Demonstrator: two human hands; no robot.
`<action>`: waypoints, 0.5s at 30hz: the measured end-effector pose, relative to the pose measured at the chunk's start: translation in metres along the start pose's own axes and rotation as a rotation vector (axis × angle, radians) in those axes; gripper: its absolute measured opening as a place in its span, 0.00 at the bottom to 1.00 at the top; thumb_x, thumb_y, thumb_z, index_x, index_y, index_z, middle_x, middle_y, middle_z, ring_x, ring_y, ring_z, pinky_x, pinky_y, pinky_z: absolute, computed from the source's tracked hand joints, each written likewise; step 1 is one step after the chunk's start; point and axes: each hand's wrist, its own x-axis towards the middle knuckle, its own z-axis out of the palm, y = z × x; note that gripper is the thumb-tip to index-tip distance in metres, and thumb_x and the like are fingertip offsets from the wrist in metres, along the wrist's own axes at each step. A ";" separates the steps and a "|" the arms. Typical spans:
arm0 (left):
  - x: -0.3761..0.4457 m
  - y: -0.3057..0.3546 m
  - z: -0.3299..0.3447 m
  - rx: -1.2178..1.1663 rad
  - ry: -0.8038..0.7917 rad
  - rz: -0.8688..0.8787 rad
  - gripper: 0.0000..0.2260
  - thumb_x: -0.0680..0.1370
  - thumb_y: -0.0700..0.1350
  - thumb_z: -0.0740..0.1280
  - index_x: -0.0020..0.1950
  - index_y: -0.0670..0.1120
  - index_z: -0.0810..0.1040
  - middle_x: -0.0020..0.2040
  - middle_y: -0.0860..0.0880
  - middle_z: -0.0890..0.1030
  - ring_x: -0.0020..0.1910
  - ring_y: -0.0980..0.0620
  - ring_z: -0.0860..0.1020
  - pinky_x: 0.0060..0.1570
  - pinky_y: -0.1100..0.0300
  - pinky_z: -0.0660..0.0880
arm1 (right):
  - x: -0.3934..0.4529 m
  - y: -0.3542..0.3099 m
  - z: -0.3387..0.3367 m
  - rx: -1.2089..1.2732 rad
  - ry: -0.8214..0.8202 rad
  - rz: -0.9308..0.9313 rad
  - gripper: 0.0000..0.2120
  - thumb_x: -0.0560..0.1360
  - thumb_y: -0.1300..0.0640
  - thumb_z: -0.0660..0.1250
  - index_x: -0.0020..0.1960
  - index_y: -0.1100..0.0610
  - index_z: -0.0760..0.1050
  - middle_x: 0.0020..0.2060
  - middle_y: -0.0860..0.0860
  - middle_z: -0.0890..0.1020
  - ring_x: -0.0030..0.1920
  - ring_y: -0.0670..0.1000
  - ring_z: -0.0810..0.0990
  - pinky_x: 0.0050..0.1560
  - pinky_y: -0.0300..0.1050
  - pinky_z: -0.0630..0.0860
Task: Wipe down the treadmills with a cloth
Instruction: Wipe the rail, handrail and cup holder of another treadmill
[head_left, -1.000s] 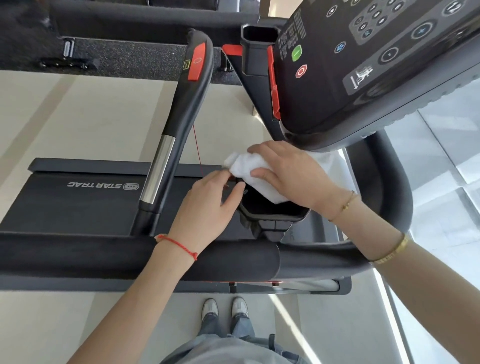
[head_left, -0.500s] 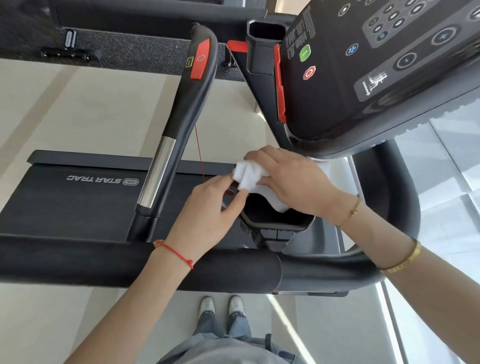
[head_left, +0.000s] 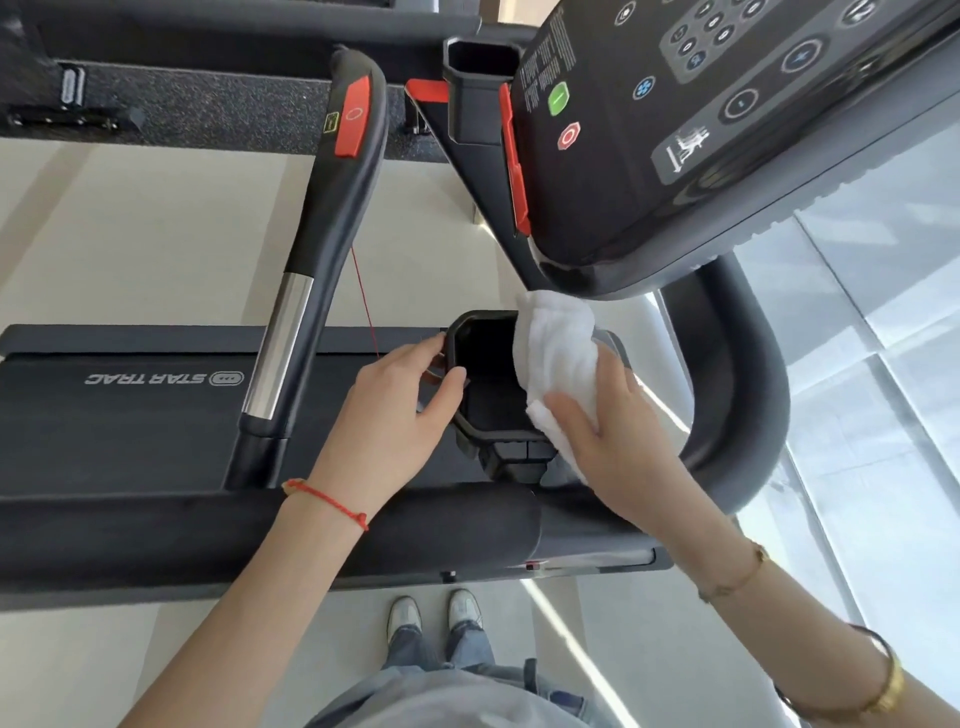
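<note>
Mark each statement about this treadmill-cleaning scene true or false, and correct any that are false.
1. The right hand holds a white cloth against the black cup holder. True.
2. The left hand grips the silver-banded handlebar. False: it holds the left edge of the cup holder; the handlebar stands apart, untouched.
3. A red string bracelet sits on the left wrist. True.
4. The cloth covers the green button on the console. False: the cloth is below the console, and the green button shows uncovered.
5. The cup holder is full of bottles. False: its dark inside shows no bottle.
</note>
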 end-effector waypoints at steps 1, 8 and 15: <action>0.000 0.000 0.000 0.005 0.000 0.003 0.20 0.79 0.54 0.59 0.69 0.52 0.75 0.50 0.55 0.81 0.46 0.56 0.80 0.52 0.57 0.78 | 0.006 0.000 0.000 0.006 -0.012 0.019 0.21 0.80 0.55 0.62 0.70 0.62 0.62 0.62 0.61 0.71 0.55 0.55 0.73 0.42 0.35 0.63; 0.002 -0.004 0.001 0.040 0.006 0.019 0.19 0.80 0.53 0.60 0.69 0.48 0.75 0.53 0.53 0.81 0.51 0.57 0.79 0.54 0.61 0.76 | 0.033 -0.004 -0.006 0.057 -0.113 0.135 0.22 0.81 0.52 0.62 0.69 0.60 0.61 0.57 0.56 0.72 0.54 0.56 0.74 0.43 0.32 0.61; 0.002 -0.004 0.001 0.031 0.023 0.028 0.17 0.80 0.52 0.61 0.67 0.50 0.76 0.51 0.54 0.81 0.50 0.55 0.80 0.55 0.54 0.78 | 0.029 0.002 -0.002 0.082 -0.133 0.163 0.12 0.80 0.51 0.62 0.58 0.55 0.62 0.50 0.51 0.72 0.47 0.50 0.70 0.42 0.34 0.60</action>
